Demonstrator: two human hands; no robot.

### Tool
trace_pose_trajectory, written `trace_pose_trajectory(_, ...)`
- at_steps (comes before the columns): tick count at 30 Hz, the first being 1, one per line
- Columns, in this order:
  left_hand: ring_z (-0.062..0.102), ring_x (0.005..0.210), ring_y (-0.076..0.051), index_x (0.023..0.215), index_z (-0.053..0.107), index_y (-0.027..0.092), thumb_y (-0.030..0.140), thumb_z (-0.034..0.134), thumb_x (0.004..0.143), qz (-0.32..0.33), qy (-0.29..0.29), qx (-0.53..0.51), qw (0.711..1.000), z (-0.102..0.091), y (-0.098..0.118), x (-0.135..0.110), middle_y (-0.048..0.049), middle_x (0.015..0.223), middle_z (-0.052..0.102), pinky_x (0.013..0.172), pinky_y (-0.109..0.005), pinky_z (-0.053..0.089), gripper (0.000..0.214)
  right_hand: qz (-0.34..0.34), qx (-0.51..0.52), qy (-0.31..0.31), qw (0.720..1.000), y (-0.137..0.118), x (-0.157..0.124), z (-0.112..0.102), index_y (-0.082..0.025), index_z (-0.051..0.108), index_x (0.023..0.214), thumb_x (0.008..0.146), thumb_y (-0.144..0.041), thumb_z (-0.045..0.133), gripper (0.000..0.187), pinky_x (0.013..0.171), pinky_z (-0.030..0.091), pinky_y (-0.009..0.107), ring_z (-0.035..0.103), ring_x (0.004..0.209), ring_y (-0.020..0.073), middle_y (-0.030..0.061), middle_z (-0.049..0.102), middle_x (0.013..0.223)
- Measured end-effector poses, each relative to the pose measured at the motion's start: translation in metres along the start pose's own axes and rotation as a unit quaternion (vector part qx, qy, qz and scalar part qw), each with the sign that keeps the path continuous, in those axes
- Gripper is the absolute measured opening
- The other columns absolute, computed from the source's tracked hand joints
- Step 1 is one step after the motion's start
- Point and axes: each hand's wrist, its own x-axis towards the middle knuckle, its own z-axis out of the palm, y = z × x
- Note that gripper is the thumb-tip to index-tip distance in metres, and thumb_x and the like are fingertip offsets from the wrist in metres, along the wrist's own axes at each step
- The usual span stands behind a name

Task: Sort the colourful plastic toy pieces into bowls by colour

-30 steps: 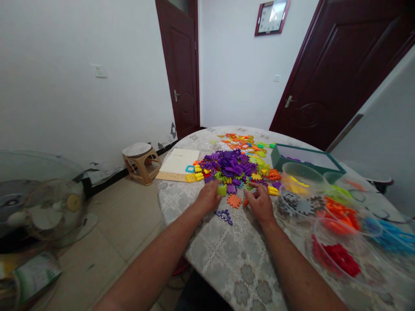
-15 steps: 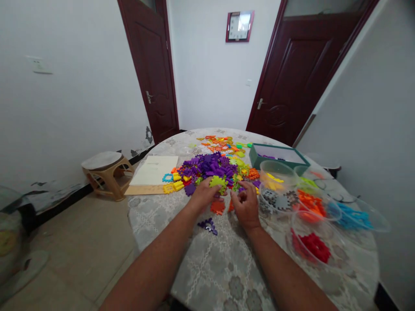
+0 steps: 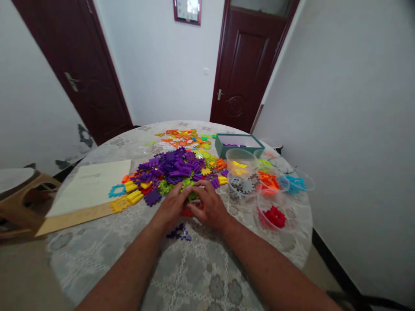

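My left hand [image 3: 173, 206] and my right hand [image 3: 210, 208] meet at the near edge of a heap of plastic building pieces, mostly purple [image 3: 171, 166]. Both hands are closed round a light green toothed piece [image 3: 191, 190] held between them. An orange piece [image 3: 187, 212] lies under the hands and a purple piece [image 3: 179, 233] sits on the cloth just in front of my left wrist. The round table [image 3: 201, 276] carries a grey patterned cloth.
Clear bowls to the right hold sorted pieces: yellow [image 3: 241, 162], grey gears [image 3: 243, 185], orange [image 3: 269, 179], blue [image 3: 296, 183], red [image 3: 274, 216]. A green box [image 3: 238, 142] stands behind them. A booklet on a wooden board [image 3: 87, 190] lies left. A stool [image 3: 19, 194] stands at the left.
My left hand picked up the green piece from the pile and both hands came together on it. The head turned right, so the table shifted left in view.
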Motion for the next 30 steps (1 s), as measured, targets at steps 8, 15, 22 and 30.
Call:
trace_pose_trajectory(8,0.064,0.089,-0.021,0.101,0.055,0.023,0.060,0.055,0.095,0.033,-0.023,0.056,0.998,-0.004,0.005,-0.002,0.0007,0.092,0.061,0.076,-0.034,0.058,0.037,0.150,0.043,0.038,0.987,-0.016,0.007,-0.007,-0.022,0.066,0.130,0.089,-0.027,0.071,0.042,0.093,0.056,0.036,0.066,0.101,0.0215,0.0074,0.068,0.115)
trace_pose_trajectory(15,0.063,0.074,-0.020,0.103,0.052,0.025,0.061,0.040,0.101,0.078,-0.050,0.078,0.993,-0.002,0.005,-0.008,0.0001,0.085,0.062,0.064,-0.033,0.055,0.038,0.291,0.203,-0.063,0.933,-0.033,0.017,-0.023,-0.022,0.068,0.110,0.084,-0.026,0.071,0.027,0.062,0.047,0.024,0.059,0.068,0.0131,-0.0036,0.069,0.088)
trace_pose_trajectory(22,0.058,0.063,-0.018,0.091,0.053,0.024,0.050,0.027,0.108,0.174,0.035,0.257,0.950,-0.014,-0.012,0.002,0.0010,0.075,0.059,0.062,-0.031,0.045,0.040,0.204,-0.009,-0.084,0.975,-0.013,0.034,-0.151,-0.023,0.076,0.105,0.086,-0.028,0.070,0.021,0.062,0.044,0.025,0.059,0.072,0.0150,-0.0012,0.070,0.086)
trace_pose_trajectory(30,0.064,0.075,-0.021,0.087,0.055,0.024,0.040,0.032,0.107,0.270,0.056,0.393,0.877,-0.016,-0.028,0.014,-0.0020,0.078,0.063,0.071,-0.032,0.046,0.034,0.419,-0.208,0.051,0.882,0.104,0.070,-0.274,-0.011,0.078,0.087,0.070,-0.020,0.082,0.020,0.052,0.046,0.025,0.056,0.049,0.0131,0.0012,0.064,0.055)
